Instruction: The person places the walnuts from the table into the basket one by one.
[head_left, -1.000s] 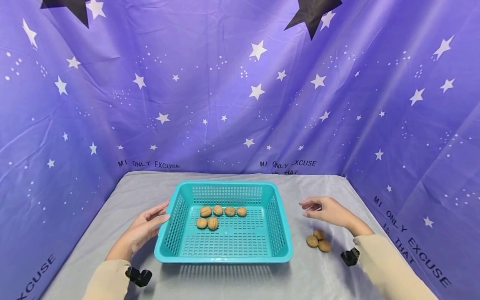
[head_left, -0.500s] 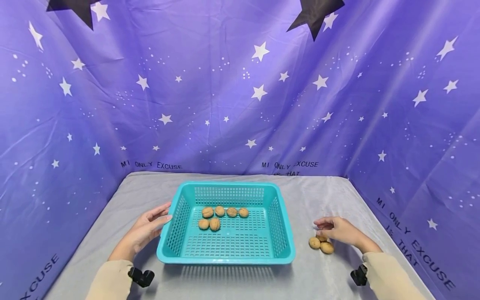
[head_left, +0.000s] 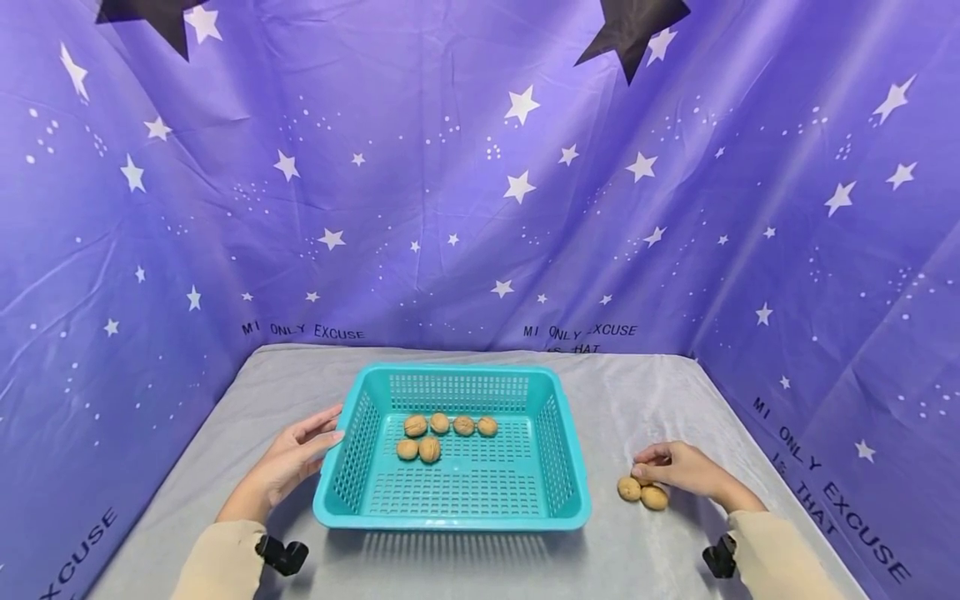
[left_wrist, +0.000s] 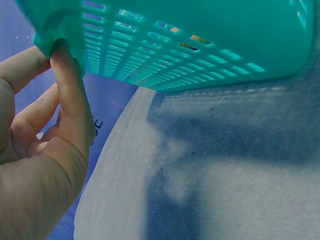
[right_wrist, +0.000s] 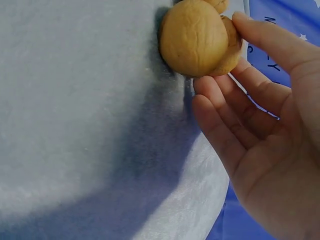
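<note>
A turquoise plastic basket (head_left: 450,522) with slotted walls stands in the middle of the table, several walnuts (head_left: 430,449) lying on its floor. At its left side my left hand (head_left: 288,457) holds the rim; in the left wrist view the thumb (left_wrist: 70,85) presses against the basket's edge. My right hand (head_left: 684,472) is right of the basket at a small cluster of walnuts. Its thumb and fingers pinch the rearmost walnut (right_wrist: 233,52), which is partly hidden behind the nearer walnut (right_wrist: 192,37). Two other walnuts, one left (head_left: 628,489) and one in front (head_left: 655,497), lie against it.
A grey cloth covers the table (head_left: 457,575). Purple star-printed curtains (head_left: 420,183) rise behind the table and along both sides. Black wrist cameras sit at the left sleeve (head_left: 217,562) and right sleeve (head_left: 776,554).
My right hand has come down and toward me from above the table to the loose walnuts and closed on the rear one. My left hand stays on the basket's rim.
</note>
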